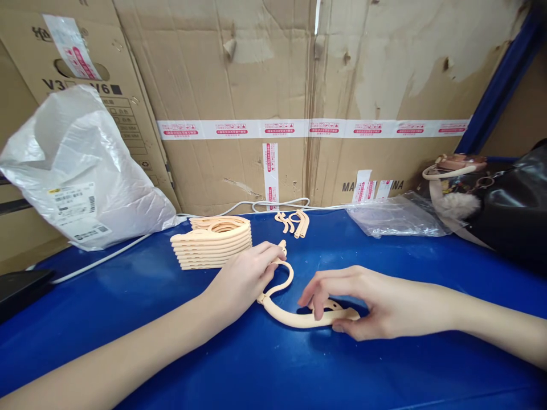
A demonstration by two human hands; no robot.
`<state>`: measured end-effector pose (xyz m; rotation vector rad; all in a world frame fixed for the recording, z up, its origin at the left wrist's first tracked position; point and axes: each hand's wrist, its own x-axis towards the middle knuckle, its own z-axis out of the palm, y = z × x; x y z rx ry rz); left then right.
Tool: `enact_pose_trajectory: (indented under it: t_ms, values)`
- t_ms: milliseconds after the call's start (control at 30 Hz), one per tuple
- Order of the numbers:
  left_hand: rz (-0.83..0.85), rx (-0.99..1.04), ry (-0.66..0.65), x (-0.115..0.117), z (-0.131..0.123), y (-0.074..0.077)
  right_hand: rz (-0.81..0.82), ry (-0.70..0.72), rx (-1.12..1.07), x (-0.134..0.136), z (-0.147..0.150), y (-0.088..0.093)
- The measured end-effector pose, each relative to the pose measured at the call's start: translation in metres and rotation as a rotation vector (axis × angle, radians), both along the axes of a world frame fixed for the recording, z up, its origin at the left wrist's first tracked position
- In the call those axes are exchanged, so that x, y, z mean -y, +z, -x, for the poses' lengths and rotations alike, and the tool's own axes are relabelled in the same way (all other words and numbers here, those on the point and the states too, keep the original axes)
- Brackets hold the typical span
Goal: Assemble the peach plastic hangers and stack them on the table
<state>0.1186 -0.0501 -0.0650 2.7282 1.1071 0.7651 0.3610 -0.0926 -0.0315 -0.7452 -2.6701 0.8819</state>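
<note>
A beige plastic hanger [290, 318] with a curved arm and a looped hook lies low over the blue table. My left hand [252, 270] is closed on its hook end, the fingertips partly hidden behind the hand. My right hand [350, 302] grips the free end of the curved arm between thumb and fingers. Beyond my left hand, a neat stack of beige hangers [213, 247] stands on the table. Several small loose beige pieces [301, 223] lie further back, near the cardboard.
A white plastic bag [85, 171] leans at the left, with a dark flat object [23, 290] nearby. Clear plastic wrap [393, 216] and a black bag [513, 199] lie at the right. A white cable [106, 259] runs along the blue table [256, 376] before large cardboard [239, 74].
</note>
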Motion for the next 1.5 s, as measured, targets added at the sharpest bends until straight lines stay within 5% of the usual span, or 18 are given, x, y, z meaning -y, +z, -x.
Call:
enact_pose_trajectory:
  t_ms: [133,500,933,1100,1400,1500]
  values:
    - [0.014,0.002,0.003,0.003,-0.002,0.001,-0.042,-0.014,0.048,-0.002,0.000,-0.002]
    - [0.054,-0.034,0.004,0.009,-0.005,0.001,-0.531,-0.052,0.120,-0.021,-0.004,-0.016]
    - [0.038,0.009,-0.101,0.002,-0.003,0.000,-0.764,-0.182,0.158,-0.027,-0.006,-0.022]
    - [0.008,0.051,-0.141,0.001,-0.002,-0.002,-0.692,-0.297,0.152,-0.022,-0.003,-0.020]
    - [0.191,-0.098,-0.226,0.015,0.000,0.006,-0.378,-0.194,-0.002,-0.022,-0.002,-0.016]
    - [0.193,-0.117,-0.223,0.017,-0.001,0.009,-0.385,-0.267,-0.062,-0.029,-0.006,-0.016]
